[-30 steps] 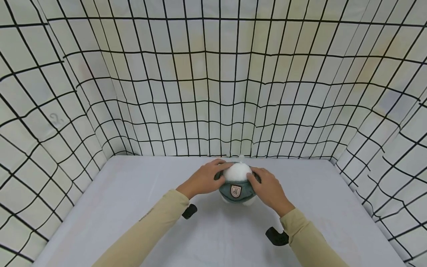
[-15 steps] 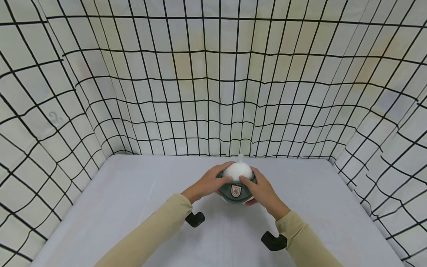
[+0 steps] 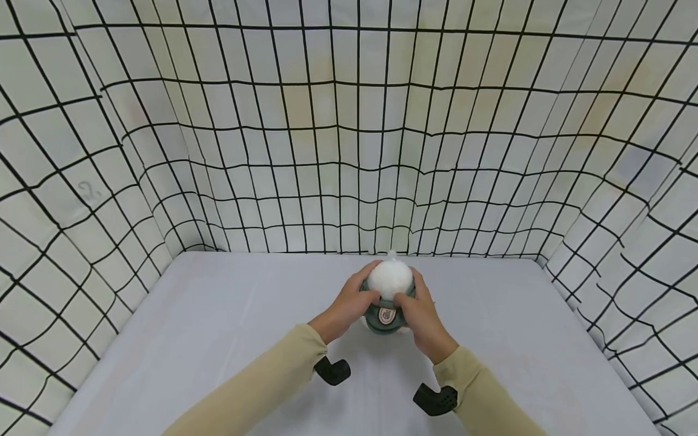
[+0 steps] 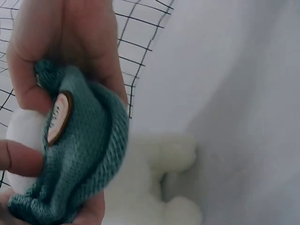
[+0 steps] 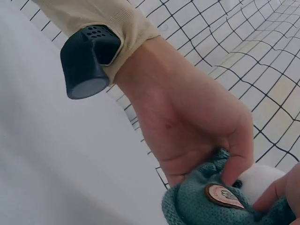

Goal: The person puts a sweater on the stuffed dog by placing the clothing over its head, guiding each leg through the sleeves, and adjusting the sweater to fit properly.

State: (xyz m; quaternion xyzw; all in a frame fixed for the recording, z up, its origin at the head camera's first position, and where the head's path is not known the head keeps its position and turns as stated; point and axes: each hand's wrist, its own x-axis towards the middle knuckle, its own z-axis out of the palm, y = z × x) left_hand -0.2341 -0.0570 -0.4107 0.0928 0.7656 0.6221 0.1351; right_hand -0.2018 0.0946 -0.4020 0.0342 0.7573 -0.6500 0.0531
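My left hand [image 3: 348, 306] and right hand [image 3: 423, 313] pinch the curved teal knitted garment [image 4: 84, 133], likely light and stretchy, best held left and right.

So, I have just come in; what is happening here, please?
A person's left hand and right hand pinch the green knit on a white toy, one from each side. The knit is bunched between them, its badge facing the person. The toy is toward the far edge of the table.
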